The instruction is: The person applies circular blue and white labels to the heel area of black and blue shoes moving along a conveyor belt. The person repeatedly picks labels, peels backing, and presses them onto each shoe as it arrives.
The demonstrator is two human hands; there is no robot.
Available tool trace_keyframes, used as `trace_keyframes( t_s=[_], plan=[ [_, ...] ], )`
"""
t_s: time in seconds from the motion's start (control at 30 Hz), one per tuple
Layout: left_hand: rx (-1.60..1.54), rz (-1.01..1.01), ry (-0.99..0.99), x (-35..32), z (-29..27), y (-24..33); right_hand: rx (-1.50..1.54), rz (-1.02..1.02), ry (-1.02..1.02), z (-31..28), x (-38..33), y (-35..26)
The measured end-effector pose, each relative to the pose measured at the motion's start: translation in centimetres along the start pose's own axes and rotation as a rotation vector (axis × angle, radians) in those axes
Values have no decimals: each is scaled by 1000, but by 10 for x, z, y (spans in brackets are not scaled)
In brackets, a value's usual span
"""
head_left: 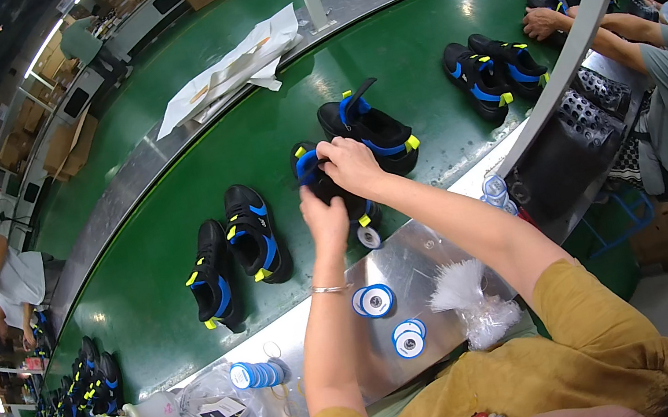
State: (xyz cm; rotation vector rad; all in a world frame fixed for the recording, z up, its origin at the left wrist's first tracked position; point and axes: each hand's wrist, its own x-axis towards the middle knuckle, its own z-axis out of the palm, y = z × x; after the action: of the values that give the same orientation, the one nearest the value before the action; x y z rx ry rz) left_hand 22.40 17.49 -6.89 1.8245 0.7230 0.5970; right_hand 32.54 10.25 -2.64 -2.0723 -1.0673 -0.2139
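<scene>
Both my hands are on a black shoe (307,165) with blue lining and a yellow heel tab, on the green belt before me. My right hand (352,166) is closed at its upper opening, fingertips pinching near the tongue. Bent round the near side of the opening is my left hand (325,217); its fingertips are partly hidden. Just right and beyond stands a matching shoe (379,133), its strap sticking up. By the held shoe's heel sits a round disc tag (369,238). A pair of like shoes, one nearer (210,277) and one farther (251,236), stands left.
The metal ledge (298,308) holds blue-and-white discs (374,300), a disc stack (256,374), a bundle of clear plastic strips (471,300) and a plastic bag (231,410). Another shoe pair (493,73) stands right, near a co-worker's hands (544,21). White paper (229,70) lies beyond.
</scene>
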Motion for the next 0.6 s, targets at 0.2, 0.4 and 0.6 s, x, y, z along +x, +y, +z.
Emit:
trace_keyframes(
  t_s=[0.2, 0.4, 0.6],
  plan=[
    [-124, 320, -225, 45, -51, 27, 453, 29, 1, 7, -16, -4],
    [-146, 106, -384, 32, -66, 31, 531, 378, 110, 22, -18, 20],
    [296, 570, -300, 16, -60, 34, 480, 300, -71, 25, -6, 11]
  ],
)
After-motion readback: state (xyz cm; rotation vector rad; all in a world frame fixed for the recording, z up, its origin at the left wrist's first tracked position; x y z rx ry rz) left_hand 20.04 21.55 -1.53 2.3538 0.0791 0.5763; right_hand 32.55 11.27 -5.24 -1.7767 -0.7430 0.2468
